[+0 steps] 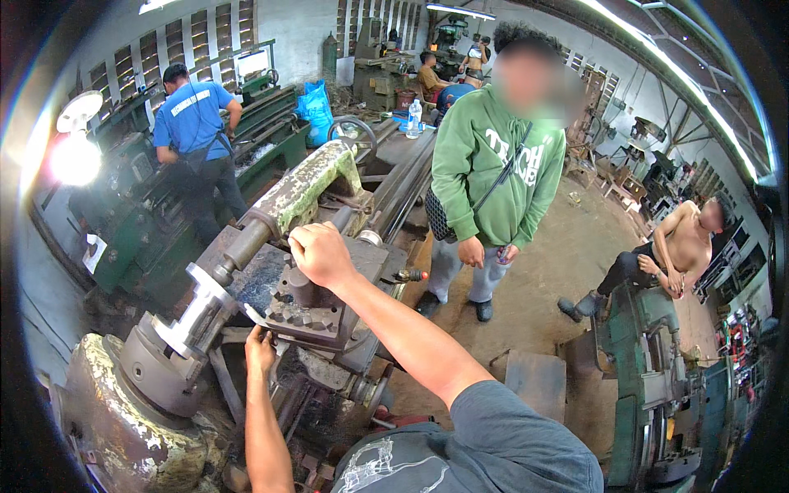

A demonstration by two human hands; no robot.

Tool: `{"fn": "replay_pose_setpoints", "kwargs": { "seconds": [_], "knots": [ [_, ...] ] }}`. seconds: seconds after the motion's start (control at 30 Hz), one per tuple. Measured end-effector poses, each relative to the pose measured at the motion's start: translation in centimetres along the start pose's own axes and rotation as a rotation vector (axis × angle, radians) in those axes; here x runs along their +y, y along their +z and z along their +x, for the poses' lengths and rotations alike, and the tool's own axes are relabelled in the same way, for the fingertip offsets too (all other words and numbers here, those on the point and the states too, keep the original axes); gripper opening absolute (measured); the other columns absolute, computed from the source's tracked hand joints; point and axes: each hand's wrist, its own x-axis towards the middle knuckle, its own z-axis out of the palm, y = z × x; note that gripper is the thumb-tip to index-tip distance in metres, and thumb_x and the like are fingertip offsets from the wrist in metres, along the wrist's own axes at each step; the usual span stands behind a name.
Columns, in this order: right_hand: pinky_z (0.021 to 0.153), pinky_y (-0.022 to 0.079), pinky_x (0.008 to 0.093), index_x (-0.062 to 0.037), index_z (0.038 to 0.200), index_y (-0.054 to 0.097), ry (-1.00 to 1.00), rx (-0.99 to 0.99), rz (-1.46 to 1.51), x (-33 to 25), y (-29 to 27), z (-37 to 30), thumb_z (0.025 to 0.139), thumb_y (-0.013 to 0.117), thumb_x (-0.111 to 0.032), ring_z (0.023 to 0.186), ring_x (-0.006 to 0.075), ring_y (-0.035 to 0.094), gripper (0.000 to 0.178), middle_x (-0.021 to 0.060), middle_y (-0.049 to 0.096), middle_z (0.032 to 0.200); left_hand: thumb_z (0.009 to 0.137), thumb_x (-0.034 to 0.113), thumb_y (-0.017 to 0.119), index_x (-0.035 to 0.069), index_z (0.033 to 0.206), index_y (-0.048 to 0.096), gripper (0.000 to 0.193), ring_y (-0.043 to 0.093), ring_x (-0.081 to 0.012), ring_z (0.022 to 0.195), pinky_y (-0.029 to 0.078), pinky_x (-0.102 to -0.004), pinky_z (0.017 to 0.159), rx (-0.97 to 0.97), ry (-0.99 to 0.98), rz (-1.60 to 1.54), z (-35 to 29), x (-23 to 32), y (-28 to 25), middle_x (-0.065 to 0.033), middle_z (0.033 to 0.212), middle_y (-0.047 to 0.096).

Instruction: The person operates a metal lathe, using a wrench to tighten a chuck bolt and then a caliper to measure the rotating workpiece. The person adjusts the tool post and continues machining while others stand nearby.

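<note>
My right hand (321, 254) is closed in a fist above the lathe's tool post (306, 316), around what looks like its clamping lever (342, 217). Below and to the left, the fingers of my left hand (260, 352) are bent up against a pale cutting tool (254, 313), which sticks out of the post's left side. Close to that tool's tip is a shiny metal workpiece (197, 311) with a wide flange. The chuck (162, 366) holds its near end, and the tailstock (302, 187) supports its far end. My palm hides most of the lever.
A person in a green hoodie (498, 164) stands beyond the lathe bed. Someone in a blue shirt (193, 115) works at another lathe on the left. To the right, a person sits near a green machine (637, 386). A water bottle (414, 117) and blue bag (314, 111) are farther back.
</note>
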Motion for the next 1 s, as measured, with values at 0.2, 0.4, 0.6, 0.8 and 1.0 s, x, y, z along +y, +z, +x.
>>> {"fn": "replay_pose_setpoints", "kwargs": {
  "seconds": [0.2, 0.4, 0.6, 0.8, 1.0],
  "knots": [
    [0.075, 0.044, 0.0444, -0.0057, 0.074, 0.058, -0.015, 0.020, 0.045, -0.3, -0.2, 0.0, 0.086, 0.060, -0.014, 0.077, 0.0333, 0.062, 0.015, 0.0127, 0.063, 0.074, 0.098, 0.007, 0.057, 0.006, 0.106, 0.064, 0.011, 0.049, -0.0093, 0.053, 0.037, -0.0269, 0.045, -0.330, -0.095, 0.101, 1.3, 2.2, -3.7, 0.0005, 0.071, 0.060],
    [0.075, 0.044, 0.0444, -0.0055, 0.073, 0.059, -0.007, 0.000, 0.031, -0.3, -0.5, -0.1, 0.086, 0.060, -0.014, 0.078, 0.0337, 0.062, 0.015, 0.0126, 0.063, 0.073, 0.097, 0.007, 0.058, 0.006, 0.108, 0.064, 0.012, 0.048, -0.0086, 0.055, 0.038, -0.0265, 0.049, -0.421, -0.038, 0.192, 1.8, 3.6, -4.3, 0.0006, 0.073, 0.060],
    [0.073, 0.044, 0.0445, -0.0054, 0.075, 0.061, -0.011, 0.019, 0.023, 0.0, 0.0, -0.2, 0.086, 0.061, -0.013, 0.076, 0.0335, 0.062, 0.014, 0.0125, 0.064, 0.073, 0.099, 0.013, 0.058, 0.005, 0.106, 0.064, 0.012, 0.045, -0.0088, 0.054, 0.035, -0.0278, 0.048, -0.333, -0.072, 0.128, 0.8, 3.0, -3.4, 0.0013, 0.074, 0.058],
    [0.072, 0.044, 0.0441, -0.0057, 0.077, 0.063, -0.004, -0.021, -0.001, -0.1, -0.1, 0.0, 0.087, 0.061, -0.014, 0.077, 0.0321, 0.063, 0.013, 0.0117, 0.065, 0.074, 0.099, 0.014, 0.058, 0.003, 0.102, 0.064, 0.013, 0.047, -0.0106, 0.048, 0.035, -0.0297, 0.042, -0.390, -0.208, 0.097, 0.4, 3.6, -3.6, -0.0004, 0.068, 0.055],
    [0.073, 0.044, 0.0437, -0.0047, 0.077, 0.063, -0.025, -0.006, 0.015, 0.0, 0.0, -0.2, 0.087, 0.061, -0.013, 0.078, 0.0327, 0.063, 0.013, 0.0122, 0.065, 0.075, 0.101, 0.010, 0.053, 0.004, 0.112, 0.065, 0.017, 0.057, -0.0120, 0.061, 0.048, -0.0308, 0.045, -0.113, -0.063, -0.002, -0.8, 2.9, -1.3, -0.0028, 0.083, 0.064]
  ]
}}
